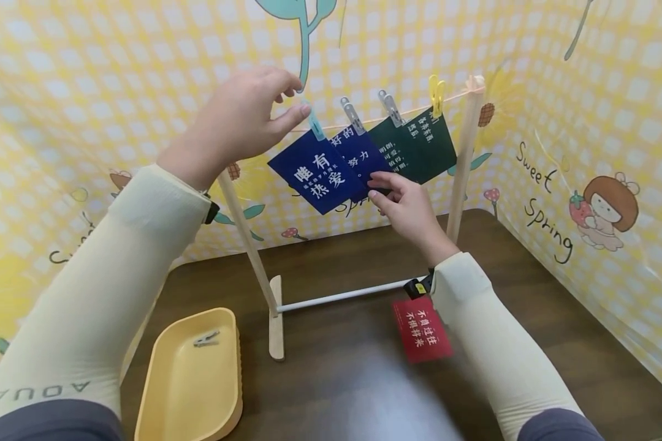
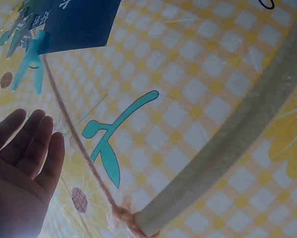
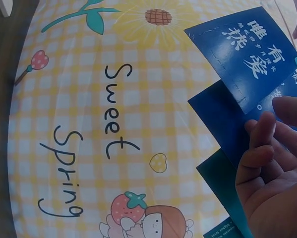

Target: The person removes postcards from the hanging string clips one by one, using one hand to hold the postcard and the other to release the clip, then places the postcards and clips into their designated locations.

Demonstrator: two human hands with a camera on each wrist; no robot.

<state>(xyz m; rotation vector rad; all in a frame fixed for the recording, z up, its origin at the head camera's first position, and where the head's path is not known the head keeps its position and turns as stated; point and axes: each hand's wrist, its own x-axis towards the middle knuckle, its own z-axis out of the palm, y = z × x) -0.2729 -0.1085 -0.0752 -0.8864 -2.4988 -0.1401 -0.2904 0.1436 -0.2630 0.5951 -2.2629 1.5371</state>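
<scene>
My left hand is raised beside the light blue clothespin, fingers loosely bent. The left wrist view shows a gap between this clothespin and the fingers. From the clothespin hangs a tilted blue card with white characters, overlapping a second blue card under a grey clothespin. My right hand is at the lower right edges of the blue cards, fingers relaxed and partly bent. In the right wrist view, this hand covers part of the second card; no pinch shows.
Dark green cards hang under another grey clothespin and a yellow one. Wooden posts hold the string above a white bar. A red card lies on the table; a yellow tray holds a grey clothespin.
</scene>
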